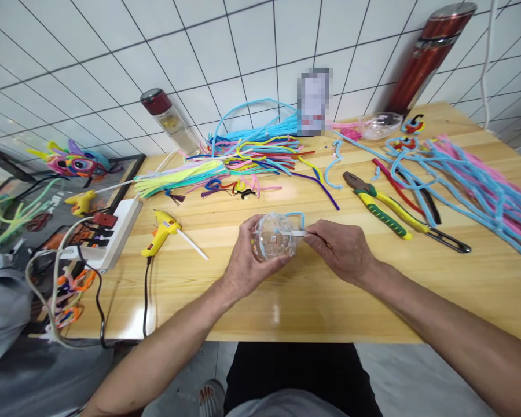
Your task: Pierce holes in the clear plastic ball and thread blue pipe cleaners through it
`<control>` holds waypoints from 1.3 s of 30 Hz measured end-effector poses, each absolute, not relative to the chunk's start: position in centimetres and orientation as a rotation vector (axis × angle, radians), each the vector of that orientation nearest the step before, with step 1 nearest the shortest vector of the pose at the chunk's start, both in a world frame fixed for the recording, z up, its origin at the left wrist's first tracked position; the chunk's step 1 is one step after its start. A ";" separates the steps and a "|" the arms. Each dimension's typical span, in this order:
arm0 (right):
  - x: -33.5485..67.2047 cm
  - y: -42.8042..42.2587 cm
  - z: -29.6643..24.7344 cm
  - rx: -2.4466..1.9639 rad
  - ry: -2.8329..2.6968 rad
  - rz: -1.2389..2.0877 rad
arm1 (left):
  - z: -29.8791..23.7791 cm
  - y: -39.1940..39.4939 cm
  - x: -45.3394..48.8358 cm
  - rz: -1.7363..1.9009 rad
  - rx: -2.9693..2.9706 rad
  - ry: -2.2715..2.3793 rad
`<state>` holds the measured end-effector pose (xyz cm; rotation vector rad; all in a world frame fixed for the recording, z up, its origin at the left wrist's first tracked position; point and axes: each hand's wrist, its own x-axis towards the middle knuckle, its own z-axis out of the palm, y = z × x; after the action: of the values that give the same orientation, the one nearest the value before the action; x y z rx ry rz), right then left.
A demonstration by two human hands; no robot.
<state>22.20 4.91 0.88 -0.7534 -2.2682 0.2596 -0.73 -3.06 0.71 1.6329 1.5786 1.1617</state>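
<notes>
My left hand is closed around a clear, rounded plastic piece, thumb across its near side. The plastic is see-through and crinkled at the top and right. A bent length of light blue pipe cleaner sticks up at its upper right. My right hand pinches a thin pale strip whose far end lies against the plastic piece. Whether the strip is a tool or a stick I cannot tell. Both hands are above the wooden table, near its front edge.
A yellow hot glue gun lies to the left, beside a white power strip. Green-and-yellow pliers rest at right. Pipe cleaner bundles lie at the back, near a glass bottle, a phone and a red flask.
</notes>
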 end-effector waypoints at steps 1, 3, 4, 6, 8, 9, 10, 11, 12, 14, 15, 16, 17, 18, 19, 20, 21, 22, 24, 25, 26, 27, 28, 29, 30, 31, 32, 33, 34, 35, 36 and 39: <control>22.2 4.9 0.9 -0.752 -2.268 0.264 | 0.8 -3.1 -0.7 1.164 1.630 1.580; 22.2 4.9 0.9 -0.739 -2.273 0.272 | 0.9 -3.1 -0.7 1.165 1.629 1.585; 22.2 4.9 0.9 -0.730 -2.275 0.269 | 0.9 -3.1 -0.7 1.164 1.631 1.589; 22.2 4.9 0.9 -0.722 -2.277 0.243 | 0.8 -3.1 -0.7 1.165 1.635 1.593; 22.1 4.9 0.8 -0.731 -2.274 0.204 | 0.6 -3.1 -0.7 1.165 1.623 1.599; 22.1 4.9 0.8 -0.743 -2.269 0.186 | 0.6 -3.1 -0.7 1.168 1.608 1.601; 22.1 4.8 0.8 -0.757 -2.265 0.170 | 0.5 -3.0 -0.7 1.170 1.591 1.601; 22.1 4.8 0.8 -0.770 -2.262 0.158 | 0.5 -3.0 -0.7 1.172 1.572 1.600; 22.1 4.7 0.8 -0.783 -2.261 0.152 | 0.5 -2.9 -0.6 1.174 1.556 1.599; 22.0 4.6 0.7 -0.808 -2.263 0.153 | 0.6 -2.9 -0.6 1.180 1.537 1.595; 21.9 4.5 0.6 -0.817 -2.265 0.158 | 0.7 -2.8 -0.5 1.183 1.532 1.596; 21.9 4.5 0.6 -0.823 -2.268 0.165 | 0.7 -2.9 -0.5 1.185 1.530 1.599; 21.9 4.6 0.5 -0.828 -2.270 0.171 | 0.8 -2.9 -0.4 1.187 1.530 1.603; 21.9 4.7 0.4 -0.840 -2.269 0.171 | 0.8 -3.0 -0.4 1.185 1.534 1.603; 22.0 4.8 0.3 -0.860 -2.257 0.161 | 0.9 -3.1 -0.5 1.179 1.544 1.597; 22.1 5.0 0.2 -0.886 -2.236 0.145 | 0.9 -3.2 -0.5 1.169 1.558 1.586; 22.2 5.2 0.2 -0.911 -2.210 0.135 | 0.9 -3.3 -0.6 1.156 1.570 1.575; 22.3 5.3 0.3 -0.929 -2.183 0.138 | 0.9 -3.4 -0.7 1.148 1.574 1.565; 22.5 5.4 0.5 -0.913 -2.149 0.193 | 0.9 -3.4 -0.9 1.147 1.547 1.558; 22.5 5.3 0.6 -0.883 -2.152 0.237 | 0.9 -3.3 -1.0 1.154 1.520 1.560; 22.5 5.2 0.8 -0.853 -2.164 0.278 | 0.8 -3.2 -1.1 1.162 1.493 1.560; 22.5 5.1 0.9 -0.827 -2.178 0.305 | 0.8 -3.2 -1.1 1.167 1.473 1.558; 22.4 4.9 0.9 -0.808 -2.197 0.321 | 0.7 -3.1 -1.1 1.169 1.461 1.556; 22.4 4.9 1.0 -0.796 -2.220 0.330 | 0.7 -3.0 -1.1 1.166 1.456 1.556; 22.3 4.8 1.0 -0.790 -2.240 0.333 | 0.8 -3.0 -1.1 1.161 1.456 1.557; 22.2 4.8 0.9 -0.788 -2.260 0.333 | 0.8 -3.0 -1.1 1.155 1.459 1.556; 22.2 4.9 0.9 -0.785 -2.277 0.331 | 0.8 -3.0 -1.1 1.147 1.460 1.552; 22.2 4.9 0.8 -0.776 -2.291 0.326 | 0.9 -3.0 -1.1 1.140 1.460 1.544; 22.2 5.0 0.8 -0.765 -2.299 0.316 | 0.9 -3.0 -1.1 1.132 1.458 1.535; 22.2 5.1 0.7 -0.751 -2.301 0.303 | 1.0 -2.9 -1.2 1.125 1.455 1.522; 22.2 5.2 0.7 -0.739 -2.299 0.289 | 1.0 -2.9 -1.3 1.119 1.451 1.504; 22.3 5.3 0.8 -0.739 -2.295 0.255 | 0.9 -2.7 -1.6 1.109 1.452 1.444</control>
<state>22.34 5.32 0.76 -0.7389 -2.2949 0.2550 -1.60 -2.67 0.85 1.4521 1.4441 1.1093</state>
